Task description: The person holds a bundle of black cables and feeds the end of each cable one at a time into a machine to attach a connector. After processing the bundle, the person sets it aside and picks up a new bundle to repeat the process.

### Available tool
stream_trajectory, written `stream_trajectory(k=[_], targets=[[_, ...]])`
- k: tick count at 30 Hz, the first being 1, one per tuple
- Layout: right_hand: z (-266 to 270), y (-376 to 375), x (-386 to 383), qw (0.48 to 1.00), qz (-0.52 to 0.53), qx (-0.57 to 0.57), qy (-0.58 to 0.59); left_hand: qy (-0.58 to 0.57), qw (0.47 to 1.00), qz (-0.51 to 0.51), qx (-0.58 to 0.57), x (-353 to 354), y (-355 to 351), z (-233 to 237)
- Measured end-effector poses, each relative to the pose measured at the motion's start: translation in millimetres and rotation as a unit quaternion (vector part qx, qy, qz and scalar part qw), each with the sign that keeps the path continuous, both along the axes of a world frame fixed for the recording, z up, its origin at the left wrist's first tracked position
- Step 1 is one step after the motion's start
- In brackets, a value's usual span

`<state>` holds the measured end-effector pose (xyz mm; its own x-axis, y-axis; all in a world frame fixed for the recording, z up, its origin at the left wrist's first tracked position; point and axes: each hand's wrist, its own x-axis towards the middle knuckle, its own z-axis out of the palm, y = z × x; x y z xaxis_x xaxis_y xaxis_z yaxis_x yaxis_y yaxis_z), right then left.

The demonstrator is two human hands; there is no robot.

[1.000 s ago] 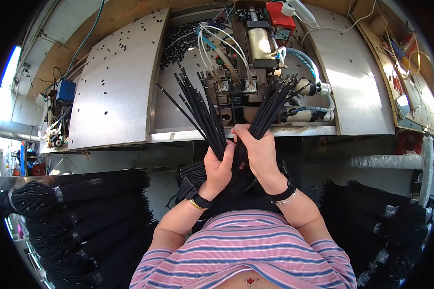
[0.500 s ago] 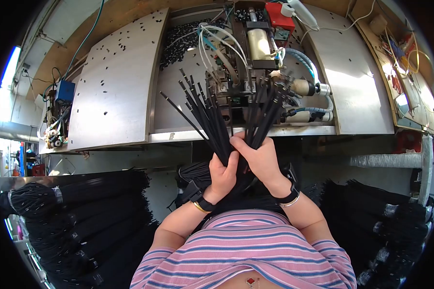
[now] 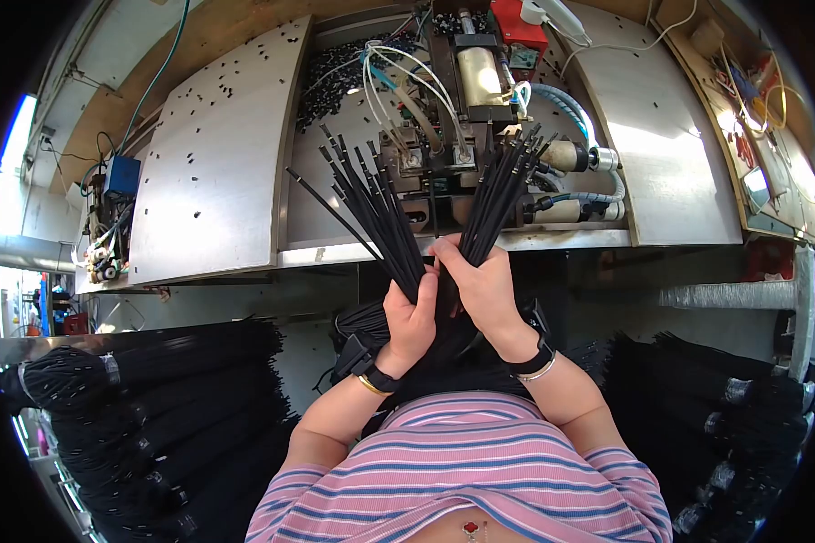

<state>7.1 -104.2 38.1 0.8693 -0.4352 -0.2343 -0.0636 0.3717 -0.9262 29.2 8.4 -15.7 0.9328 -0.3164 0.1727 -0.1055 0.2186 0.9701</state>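
Many wires [image 3: 371, 210] in left hand [image 3: 412, 317]

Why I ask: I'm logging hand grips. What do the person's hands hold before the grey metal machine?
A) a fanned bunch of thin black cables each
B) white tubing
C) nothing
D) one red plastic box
A: the left hand is closed on the left bunch of thin black cables and the right hand on the right bunch, both fanning up toward the grey metal machine.
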Motion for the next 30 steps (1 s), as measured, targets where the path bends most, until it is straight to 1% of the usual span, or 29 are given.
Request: stream_trajectory(k=[3, 8, 11, 16, 19, 24, 27, 30], targets=[[0, 2, 3, 1.0, -0.003, -0.008, 0.004, -0.026, 0.999, -0.006, 0.03, 3, 2, -2], [0, -4, 5, 1.0, 0.016, -0.017, -0.009, -0.015, 1.0, -0.013, 0.001, 1, -3, 3], [-2, -10, 3, 0.995, 0.067, -0.07, 0.032, 0.094, 0.99, -0.064, -0.078, -6, -6, 15], [-8, -5, -12, 0.995, 0.028, -0.09, -0.019, 0.113, 0.987, -0.091, -0.075, -18, -1, -7], [-9, -6, -23, 0.999, 0.021, -0.03, -0.013, -0.015, 1.0, -0.02, 0.007, -26, -5, -16], [-8, -2, -21, 1.0, 0.011, -0.006, -0.023, -0.004, 0.999, -0.026, 0.018, -25, 2, -15], [-8, 0, -23, 1.0, 0.006, -0.01, -0.018, -0.023, 0.998, -0.021, 0.046, -26, 6, -18], [-9, 2, -22, 0.999, 0.008, -0.027, -0.023, -0.02, 0.998, -0.023, 0.047, -26, 8, -18]])
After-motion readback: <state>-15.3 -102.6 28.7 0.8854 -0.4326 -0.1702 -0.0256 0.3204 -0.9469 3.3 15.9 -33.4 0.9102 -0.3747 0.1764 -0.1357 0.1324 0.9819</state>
